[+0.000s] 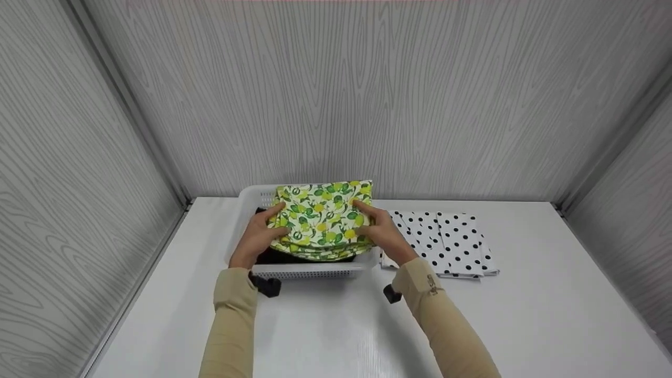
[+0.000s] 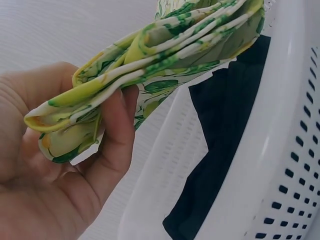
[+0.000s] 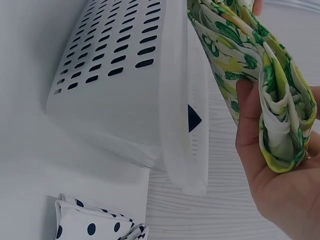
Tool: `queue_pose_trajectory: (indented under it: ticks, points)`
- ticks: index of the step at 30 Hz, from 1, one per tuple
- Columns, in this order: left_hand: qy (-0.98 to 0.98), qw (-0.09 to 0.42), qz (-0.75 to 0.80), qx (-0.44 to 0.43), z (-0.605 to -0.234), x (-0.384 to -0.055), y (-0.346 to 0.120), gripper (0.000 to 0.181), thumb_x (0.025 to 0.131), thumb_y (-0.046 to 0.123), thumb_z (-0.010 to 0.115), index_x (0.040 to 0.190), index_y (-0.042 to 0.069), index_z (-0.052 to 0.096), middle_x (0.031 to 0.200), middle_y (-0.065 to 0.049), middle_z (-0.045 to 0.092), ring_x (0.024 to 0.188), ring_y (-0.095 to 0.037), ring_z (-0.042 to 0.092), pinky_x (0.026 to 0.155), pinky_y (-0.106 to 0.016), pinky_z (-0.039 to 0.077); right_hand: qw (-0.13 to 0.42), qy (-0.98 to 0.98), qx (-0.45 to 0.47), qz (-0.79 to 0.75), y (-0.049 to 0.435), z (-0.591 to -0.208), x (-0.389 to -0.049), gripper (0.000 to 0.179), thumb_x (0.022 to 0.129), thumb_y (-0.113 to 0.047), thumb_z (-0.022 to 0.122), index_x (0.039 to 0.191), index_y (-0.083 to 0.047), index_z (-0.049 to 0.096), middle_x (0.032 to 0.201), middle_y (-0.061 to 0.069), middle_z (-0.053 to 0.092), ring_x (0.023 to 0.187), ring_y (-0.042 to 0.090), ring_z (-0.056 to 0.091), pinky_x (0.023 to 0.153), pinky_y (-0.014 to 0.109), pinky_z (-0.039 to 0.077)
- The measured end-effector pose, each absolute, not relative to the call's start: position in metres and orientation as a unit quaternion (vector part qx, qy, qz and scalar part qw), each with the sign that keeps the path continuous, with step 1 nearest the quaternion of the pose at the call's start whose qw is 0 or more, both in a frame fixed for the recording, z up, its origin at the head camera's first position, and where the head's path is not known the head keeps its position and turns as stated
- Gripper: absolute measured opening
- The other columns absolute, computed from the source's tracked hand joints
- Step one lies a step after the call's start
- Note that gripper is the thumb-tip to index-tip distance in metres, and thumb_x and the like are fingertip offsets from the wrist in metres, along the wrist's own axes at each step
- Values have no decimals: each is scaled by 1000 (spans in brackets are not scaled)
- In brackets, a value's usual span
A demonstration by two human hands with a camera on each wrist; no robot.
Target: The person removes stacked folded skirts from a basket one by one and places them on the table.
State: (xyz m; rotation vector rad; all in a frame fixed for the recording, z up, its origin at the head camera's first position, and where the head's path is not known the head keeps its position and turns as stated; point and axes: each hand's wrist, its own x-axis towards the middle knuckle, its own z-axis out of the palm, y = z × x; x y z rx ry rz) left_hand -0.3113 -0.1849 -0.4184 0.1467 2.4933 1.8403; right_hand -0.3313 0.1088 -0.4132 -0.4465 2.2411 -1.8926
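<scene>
Both hands grip a folded cloth (image 1: 320,215) printed with lemons and green leaves, one at each side, above a white plastic basket (image 1: 304,274). My left hand (image 1: 257,233) pinches its left edge, thumb on the upper face. On the opposite edge my right hand (image 1: 386,231) does the same. In the left wrist view the cloth's stacked folds (image 2: 150,65) lie between thumb and fingers. The right wrist view shows its rolled end (image 3: 282,120) in the right hand (image 3: 270,185). Inside the basket lies a black cloth (image 2: 225,110), partly hidden under the lemon cloth.
A folded white cloth with black dots (image 1: 446,244) lies on the white table (image 1: 525,315) to the right of the basket. Grey wood-grain panels (image 1: 336,94) stand behind and at both sides. The basket's walls are perforated.
</scene>
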Motion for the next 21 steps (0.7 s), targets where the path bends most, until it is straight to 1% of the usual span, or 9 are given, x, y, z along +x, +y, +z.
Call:
queue_pose_trajectory:
  ticks: [4,6,9,11,13,16,18,19,21]
  points:
    - [796,14,603,50,-418,-308,-178,70,95,5,65,158,10,36,164,-8,30,97,-22,52,81,-33,45,82,751,-147,-639,115,-412,-328,73,89,9,59,156,-12,40,160,4,37,53,12,26,53,24,35]
    - [794,14,606,50,-418,-306,-176,70,94,5,66,158,11,36,164,-7,30,117,-24,47,84,-33,44,79,751,-150,-638,118,-412,-326,73,89,9,59,156,-12,40,160,4,37,63,12,40,55,24,36]
    - [791,16,610,49,-419,-303,-171,70,94,5,66,158,11,37,164,-8,29,131,-28,39,86,-33,44,76,753,-155,-635,122,-411,-322,73,89,9,59,156,-10,39,161,5,37,109,18,55,62,25,40]
    - [791,16,610,47,-419,-300,-169,71,94,5,67,158,12,37,164,-10,28,132,-25,39,84,-31,45,76,753,-160,-634,124,-411,-320,74,89,9,59,157,-9,38,162,7,35,140,21,37,72,24,44]
    - [788,14,614,47,-418,-298,-166,71,94,5,68,158,12,38,164,-10,28,118,-23,48,78,-29,46,75,753,-160,-634,127,-411,-318,73,89,9,59,157,-9,38,162,6,34,147,24,30,76,24,44]
    - [782,7,621,53,-418,-296,-163,70,93,4,68,157,12,39,163,-10,30,86,-18,54,69,-27,46,71,752,-162,-634,132,-410,-315,73,89,8,59,157,-10,38,162,5,35,144,18,32,76,24,44]
    - [776,3,627,60,-417,-294,-160,70,93,3,67,156,11,40,163,-10,32,71,-14,52,67,-25,46,68,754,-162,-633,135,-410,-313,73,90,7,59,157,-12,39,161,3,36,114,19,52,66,25,42]
    - [774,1,630,62,-417,-293,-159,70,92,3,67,156,10,40,162,-9,33,67,-11,51,66,-25,46,68,754,-163,-632,137,-410,-312,72,90,6,59,157,-13,39,160,2,37,97,19,54,64,25,42]
    - [771,-3,633,68,-417,-292,-157,70,92,2,67,156,10,40,162,-9,34,61,-10,49,66,-24,46,69,753,-163,-634,140,-410,-310,73,90,6,59,157,-14,39,161,2,36,91,17,48,61,25,40]
